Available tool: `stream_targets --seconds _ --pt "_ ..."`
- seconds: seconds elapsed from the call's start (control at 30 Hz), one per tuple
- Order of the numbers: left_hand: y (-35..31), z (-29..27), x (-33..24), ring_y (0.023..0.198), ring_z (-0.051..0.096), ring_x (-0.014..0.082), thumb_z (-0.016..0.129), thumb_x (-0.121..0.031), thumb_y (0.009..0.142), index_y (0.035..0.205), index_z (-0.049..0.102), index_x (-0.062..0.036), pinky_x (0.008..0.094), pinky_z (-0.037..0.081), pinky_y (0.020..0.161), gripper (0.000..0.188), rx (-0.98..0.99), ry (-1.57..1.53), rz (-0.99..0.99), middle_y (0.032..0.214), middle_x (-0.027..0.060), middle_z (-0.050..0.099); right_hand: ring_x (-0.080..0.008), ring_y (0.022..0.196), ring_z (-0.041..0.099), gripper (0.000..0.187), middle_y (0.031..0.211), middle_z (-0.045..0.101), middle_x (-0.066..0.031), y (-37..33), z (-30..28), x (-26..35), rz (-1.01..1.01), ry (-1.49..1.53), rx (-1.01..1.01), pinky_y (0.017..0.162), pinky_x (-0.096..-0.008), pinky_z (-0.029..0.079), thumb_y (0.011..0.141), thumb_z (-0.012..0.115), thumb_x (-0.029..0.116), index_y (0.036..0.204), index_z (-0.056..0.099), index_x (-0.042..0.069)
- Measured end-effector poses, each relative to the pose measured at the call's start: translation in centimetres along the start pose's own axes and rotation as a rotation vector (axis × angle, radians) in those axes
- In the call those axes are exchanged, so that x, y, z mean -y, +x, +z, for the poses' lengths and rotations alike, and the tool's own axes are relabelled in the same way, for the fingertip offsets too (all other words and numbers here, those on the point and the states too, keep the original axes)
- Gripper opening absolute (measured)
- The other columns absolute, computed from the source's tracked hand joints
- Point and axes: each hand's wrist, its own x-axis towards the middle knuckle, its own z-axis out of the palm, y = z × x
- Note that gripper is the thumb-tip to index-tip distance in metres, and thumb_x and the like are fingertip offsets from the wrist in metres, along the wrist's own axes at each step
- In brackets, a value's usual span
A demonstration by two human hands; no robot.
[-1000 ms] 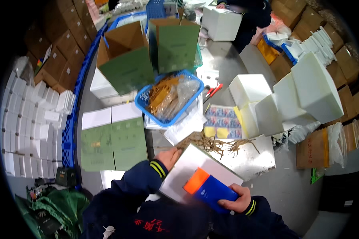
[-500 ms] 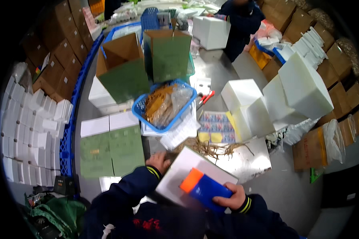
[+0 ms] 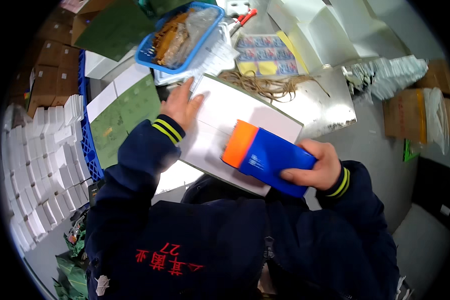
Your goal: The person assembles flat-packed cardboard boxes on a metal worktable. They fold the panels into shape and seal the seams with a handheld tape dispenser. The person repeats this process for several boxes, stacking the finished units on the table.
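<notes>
My right hand [image 3: 321, 162] grips a flat blue block-shaped tool [image 3: 277, 160], thumb on its upper face. An orange end with a small toothed edge points left from it. Beneath the tool lies a white panel or box [image 3: 235, 112] with green edges, tilted on the table close to my body. My left hand [image 3: 181, 105] rests at its upper left edge, fingers spread and holding nothing. Just beyond the panel is a tangle of brown cord [image 3: 265, 85]. Whether the tool touches the panel is unclear.
A blue basket [image 3: 140, 55] of brown stuff and clear plastic stands beyond my left hand, beside green boxes [image 3: 122, 122]. Red-handled scissors [image 3: 247, 17] and a sticker sheet [image 3: 265, 52] lie further off. White foam boxes [image 3: 330, 37] stand right; stacked white boxes [image 3: 47, 175] line the left.
My view has tipped down toward my body. My left hand has spread its fingers over the panel's edge. The blue tool stays in my right hand, above the panel.
</notes>
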Motion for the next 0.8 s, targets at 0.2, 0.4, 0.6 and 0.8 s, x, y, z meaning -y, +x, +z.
stream_targets --seconds 0.2,0.4,0.6,0.8 --pt "0.0 -1.0 -1.2 0.118 0.041 0.0357 0.042 -0.039 0.091 0.130 0.034 0.0015 0.0378 0.031 0.099 0.057 -0.029 -0.091 0.128 0.126 0.0244 0.043 -0.0100 0.057 0.057 0.036 0.063 0.060 -0.0090 -6.7 -6.4 -9.6 0.003 -0.020 -0.030 0.052 -0.0249 0.045 0.061 0.081 0.022 0.078 0.060 -0.002" --pt "-1.6 -2.2 -7.4 0.125 0.033 0.0348 0.061 -0.025 0.078 0.131 0.034 -0.0013 0.0523 0.023 0.101 0.064 -0.222 0.432 0.265 0.134 0.0195 0.037 -0.0119 0.059 0.059 0.037 0.064 0.061 -0.0097 -6.0 -6.5 -14.3 -0.193 -0.049 -0.024 0.055 -0.0243 0.047 0.062 0.080 0.023 0.081 0.061 -0.002" --pt "-6.7 3.9 -18.1 0.132 0.020 0.0376 0.071 -0.042 0.059 0.129 0.031 0.0038 0.0562 0.013 0.103 0.093 0.293 0.130 0.592 0.139 0.0227 0.027 -0.0100 0.054 0.056 0.037 0.061 0.059 -0.0072 -5.3 -6.2 -15.8 -0.281 -0.061 -0.040 0.050 -0.0237 0.044 0.062 0.080 0.023 0.077 0.059 -0.002" --pt "-6.9 4.7 -19.4 0.132 0.020 0.0366 0.062 -0.021 0.060 0.124 0.040 0.0026 0.0581 0.016 0.101 0.071 0.278 0.276 0.664 0.140 0.0147 0.029 -0.0203 0.057 0.063 0.037 0.065 0.062 -0.0119 -9.0 -7.1 -17.3 -0.135 -0.122 -0.182 0.053 -0.0294 0.049 0.064 0.076 0.032 0.075 0.060 0.000"
